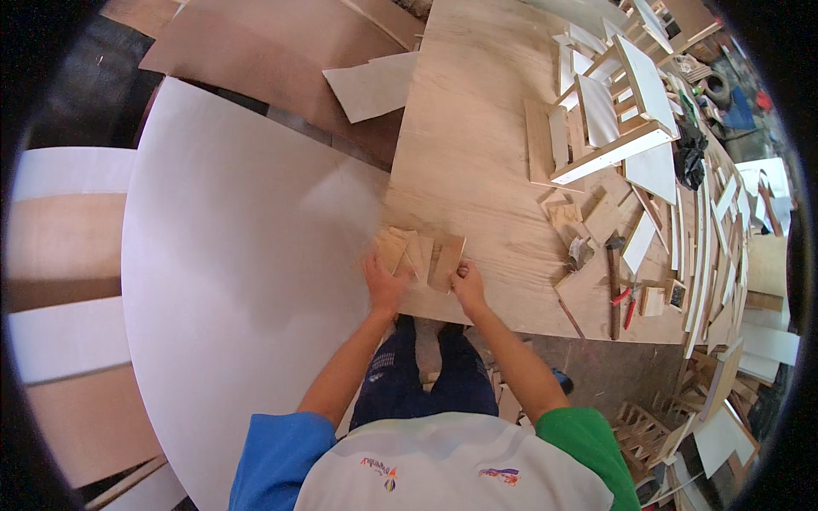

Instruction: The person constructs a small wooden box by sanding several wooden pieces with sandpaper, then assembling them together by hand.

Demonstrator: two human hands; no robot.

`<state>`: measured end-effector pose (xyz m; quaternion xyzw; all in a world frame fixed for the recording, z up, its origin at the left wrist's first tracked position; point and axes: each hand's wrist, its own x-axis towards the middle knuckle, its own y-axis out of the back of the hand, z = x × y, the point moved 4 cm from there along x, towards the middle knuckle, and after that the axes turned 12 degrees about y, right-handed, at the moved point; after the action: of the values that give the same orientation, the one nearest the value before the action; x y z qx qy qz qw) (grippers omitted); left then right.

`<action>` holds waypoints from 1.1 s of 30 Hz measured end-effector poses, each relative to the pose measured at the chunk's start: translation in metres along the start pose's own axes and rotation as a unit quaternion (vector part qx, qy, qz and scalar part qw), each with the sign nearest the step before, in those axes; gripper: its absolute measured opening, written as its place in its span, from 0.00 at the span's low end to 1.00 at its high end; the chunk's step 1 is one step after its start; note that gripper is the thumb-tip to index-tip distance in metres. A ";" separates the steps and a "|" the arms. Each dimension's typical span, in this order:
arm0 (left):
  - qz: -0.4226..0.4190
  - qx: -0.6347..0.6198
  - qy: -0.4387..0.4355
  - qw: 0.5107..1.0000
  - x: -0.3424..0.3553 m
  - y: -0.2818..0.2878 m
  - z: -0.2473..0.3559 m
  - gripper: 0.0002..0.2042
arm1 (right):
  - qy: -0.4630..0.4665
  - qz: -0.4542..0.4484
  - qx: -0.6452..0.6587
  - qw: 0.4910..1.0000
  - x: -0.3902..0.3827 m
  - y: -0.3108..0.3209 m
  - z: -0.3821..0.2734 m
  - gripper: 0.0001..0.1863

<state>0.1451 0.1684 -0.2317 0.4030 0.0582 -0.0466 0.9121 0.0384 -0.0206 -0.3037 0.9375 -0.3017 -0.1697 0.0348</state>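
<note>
Several small pale wooden pieces [417, 251] lie bunched near the front edge of the plywood work surface [460, 145]. My right hand [466, 283] pinches the rightmost small board [447, 264] by its edge. At the left end of the bunch, my left hand [383, 281] touches the pieces, its fingers blurred, so I cannot tell whether it grips one. A large white curved panel [221, 281] borders the plywood on the left.
A white-and-wood frame [635, 85] stands back right. A hammer [615, 285], red-handled pincers [630, 302], offcuts [601, 217] and long strips [703, 255] lie to the right. Brown boards [256, 43] lie behind the white panel; more wood scraps [724, 434] sit low right.
</note>
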 end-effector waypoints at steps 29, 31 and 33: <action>-0.078 -0.283 -0.071 0.953 0.107 -0.110 0.079 0.34 | 0.226 0.317 -0.253 0.886 0.061 0.093 -0.042 0.20; -0.040 -0.233 -0.098 0.967 0.126 -0.107 0.078 0.33 | 0.202 0.332 -0.259 0.884 0.064 0.095 -0.039 0.21; -0.043 -0.198 -0.089 0.975 0.130 -0.099 0.090 0.31 | 0.239 0.334 -0.269 0.871 0.066 0.097 -0.037 0.21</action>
<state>0.2672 0.0300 -0.2625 0.2062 0.0019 -0.1086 0.9725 0.0471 -0.1388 -0.2724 0.7472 -0.5223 0.0070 0.4109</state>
